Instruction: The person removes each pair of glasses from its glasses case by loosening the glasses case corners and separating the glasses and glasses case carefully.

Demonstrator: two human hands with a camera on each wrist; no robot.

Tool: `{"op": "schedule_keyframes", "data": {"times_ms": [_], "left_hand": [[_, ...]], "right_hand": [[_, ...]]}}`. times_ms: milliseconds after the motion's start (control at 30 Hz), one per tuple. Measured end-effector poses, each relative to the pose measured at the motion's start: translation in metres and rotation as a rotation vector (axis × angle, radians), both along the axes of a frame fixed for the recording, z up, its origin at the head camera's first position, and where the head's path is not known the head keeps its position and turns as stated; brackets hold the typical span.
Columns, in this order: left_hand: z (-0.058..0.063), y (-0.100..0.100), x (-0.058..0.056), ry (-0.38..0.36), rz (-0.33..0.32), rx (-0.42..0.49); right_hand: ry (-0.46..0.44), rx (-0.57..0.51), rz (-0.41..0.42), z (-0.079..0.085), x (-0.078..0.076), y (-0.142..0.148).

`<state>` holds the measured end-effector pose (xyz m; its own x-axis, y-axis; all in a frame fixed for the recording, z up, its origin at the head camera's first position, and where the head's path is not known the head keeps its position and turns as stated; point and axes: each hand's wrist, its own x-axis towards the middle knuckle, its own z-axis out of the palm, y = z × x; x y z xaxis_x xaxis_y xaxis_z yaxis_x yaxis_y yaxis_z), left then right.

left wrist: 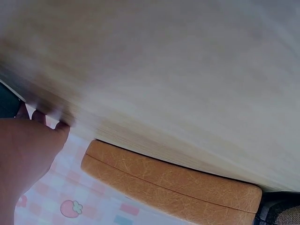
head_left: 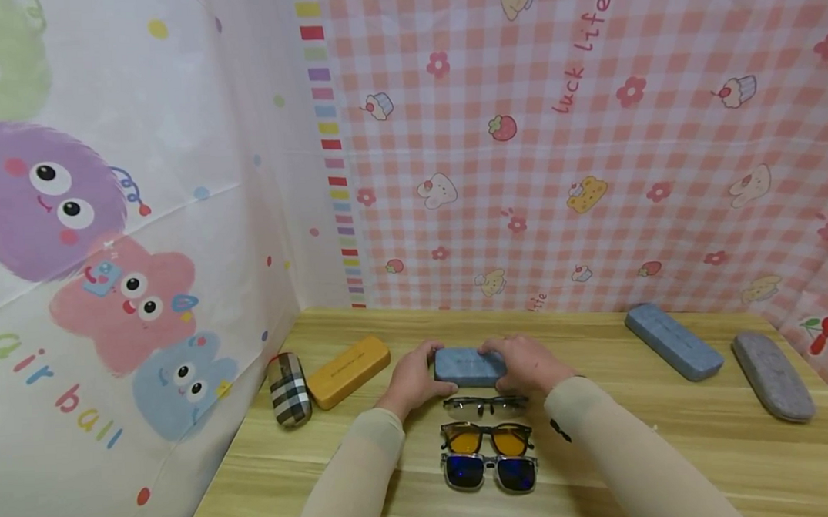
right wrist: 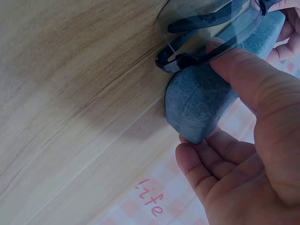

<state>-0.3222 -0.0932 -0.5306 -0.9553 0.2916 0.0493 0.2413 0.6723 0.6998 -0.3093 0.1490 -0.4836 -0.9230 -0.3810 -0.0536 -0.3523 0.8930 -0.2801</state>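
Note:
A blue glasses case [head_left: 469, 366] lies on the table in front of me, held at both ends. My left hand [head_left: 414, 378] grips its left end, thumb along the near side. At the other end, my right hand [head_left: 529, 363] holds the case with the thumb on the near side and fingers behind, as the right wrist view shows. Just in front of the case are clear-lensed glasses [head_left: 486, 404]. Nearer still come orange-lensed glasses [head_left: 487, 439] and sunglasses with dark blue lenses [head_left: 465, 472], in one column between my forearms.
An orange case [head_left: 349, 371] and a black-and-white checked case [head_left: 290, 389] lie at the left. Over on the right are another blue case [head_left: 674, 341] and a grey case [head_left: 773, 376]. Patterned cloths hang behind the table [head_left: 603, 466] and along its left side.

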Motion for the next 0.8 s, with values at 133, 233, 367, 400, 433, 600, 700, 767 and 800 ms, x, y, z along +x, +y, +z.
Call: {"op": "schedule_keyframes", "data": {"times_ms": [133,233,367,400,433,600,700,767,800], "left_hand": [[0.001,-0.001,0.002,-0.012,0.006,0.001],[0.001,0.000,0.001,-0.018,0.011,-0.009],[-0.001,0.000,0.001,-0.034,0.019,-0.018],[-0.002,0.000,0.001,-0.039,0.019,-0.017],[-0.002,0.000,0.001,-0.045,0.018,-0.014],[-0.001,0.000,0.002,-0.056,0.009,0.005],[0.000,-0.001,0.001,-0.045,0.012,-0.002],[0.000,-0.001,0.001,-0.040,0.015,-0.013],[0.000,-0.001,0.002,-0.038,0.014,-0.019]], "right_hand": [[0.004,-0.007,0.015,-0.001,0.000,0.001],[0.004,-0.018,0.027,-0.001,0.000,0.002],[-0.007,-0.037,0.032,-0.004,0.000,0.008],[-0.007,-0.039,0.038,-0.004,0.000,0.010],[-0.006,-0.045,0.042,-0.004,0.000,0.013],[0.005,-0.094,0.017,-0.002,0.004,0.034],[0.044,-0.117,-0.049,0.002,0.006,0.056],[0.092,-0.115,-0.113,0.002,0.007,0.074],[0.106,-0.113,-0.143,0.002,0.008,0.083]]}}
